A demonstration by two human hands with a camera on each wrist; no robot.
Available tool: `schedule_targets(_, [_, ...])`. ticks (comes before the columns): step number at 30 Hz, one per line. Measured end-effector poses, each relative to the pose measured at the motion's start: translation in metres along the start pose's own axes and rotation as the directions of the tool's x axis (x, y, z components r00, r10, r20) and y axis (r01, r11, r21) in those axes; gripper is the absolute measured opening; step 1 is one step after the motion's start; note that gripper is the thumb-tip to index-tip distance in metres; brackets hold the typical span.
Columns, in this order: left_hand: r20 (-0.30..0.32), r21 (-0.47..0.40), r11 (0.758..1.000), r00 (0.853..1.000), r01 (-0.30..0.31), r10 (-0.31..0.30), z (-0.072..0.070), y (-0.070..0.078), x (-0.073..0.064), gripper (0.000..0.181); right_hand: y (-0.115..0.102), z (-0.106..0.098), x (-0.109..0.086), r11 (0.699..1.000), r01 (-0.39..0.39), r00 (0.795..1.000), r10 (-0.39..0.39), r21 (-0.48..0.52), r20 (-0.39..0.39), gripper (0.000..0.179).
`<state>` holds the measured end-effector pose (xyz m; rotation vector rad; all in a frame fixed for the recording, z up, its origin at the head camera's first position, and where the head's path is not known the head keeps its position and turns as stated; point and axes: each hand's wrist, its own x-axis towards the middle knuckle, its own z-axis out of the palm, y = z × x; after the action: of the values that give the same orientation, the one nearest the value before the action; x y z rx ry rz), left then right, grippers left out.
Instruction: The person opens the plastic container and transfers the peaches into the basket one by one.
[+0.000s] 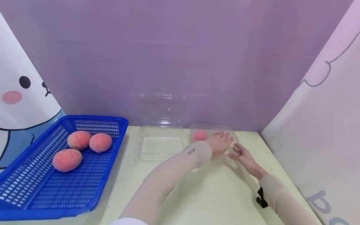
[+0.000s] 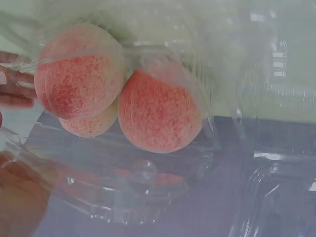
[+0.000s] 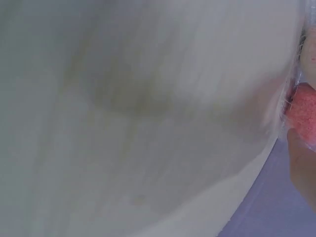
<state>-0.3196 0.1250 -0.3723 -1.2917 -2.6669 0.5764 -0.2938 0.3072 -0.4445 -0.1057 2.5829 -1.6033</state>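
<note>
A clear plastic clamshell box (image 1: 215, 128) holds pink peaches; one peach (image 1: 200, 135) shows past my left sleeve. Three peaches (image 2: 160, 111) are visible through the plastic in the left wrist view, with the lid (image 2: 123, 197) tilted up beside them. My left hand (image 1: 220, 143) reaches over the box, fingers extended against the lid. At the box's right side is my right hand (image 1: 247, 159), its thumb and straight fingers spread apart. The right wrist view catches only a peach (image 3: 302, 113) at its edge. The exact finger contacts are partly hidden.
A second clear box (image 1: 160, 147) stands with its lid raised, left of the first. At the far left, a blue basket (image 1: 112, 168) contains three peaches (image 1: 67, 160). A purple backdrop (image 1: 168, 62) rises behind the table (image 1: 202, 197), and a printed white sheet (image 1: 323, 131) borders the right.
</note>
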Motion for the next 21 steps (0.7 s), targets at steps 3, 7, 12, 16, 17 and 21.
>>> schedule_targets(3, [-0.005,-0.071,0.997,1.000,0.030,-0.030,0.002,-0.002,-0.001,0.057,0.005,0.000,-0.002,1.000,0.006,1.000,-0.005,0.015,-0.021,0.072])
schedule_targets(7, [-0.011,-0.183,0.980,0.997,0.077,-0.081,0.004,-0.013,-0.006,0.057,0.008,-0.003,-0.002,0.997,-0.015,0.997,0.020,0.078,-0.071,0.063])
schedule_targets(12, [-0.046,-0.243,0.961,0.988,0.129,-0.144,0.009,-0.033,-0.019,0.056,0.005,-0.008,-0.002,0.972,-0.064,0.992,0.086,0.224,-0.090,0.058])
schedule_targets(16, [-0.142,-0.248,0.954,0.968,0.166,-0.206,0.019,-0.053,-0.029,0.052,0.001,-0.009,-0.003,0.948,-0.084,0.990,0.114,0.305,-0.083,0.057])
schedule_targets(17, [-0.162,-0.277,0.944,0.960,0.179,-0.230,0.022,-0.058,-0.031,0.050,0.001,-0.009,-0.004,0.938,-0.090,0.989,0.123,0.334,-0.078,0.057])
schedule_targets(21, [-0.186,-0.508,0.834,0.918,0.215,-0.350,0.028,-0.075,-0.037,0.048,-0.001,-0.008,-0.005,0.866,-0.125,0.985,0.167,0.484,-0.045,0.051])
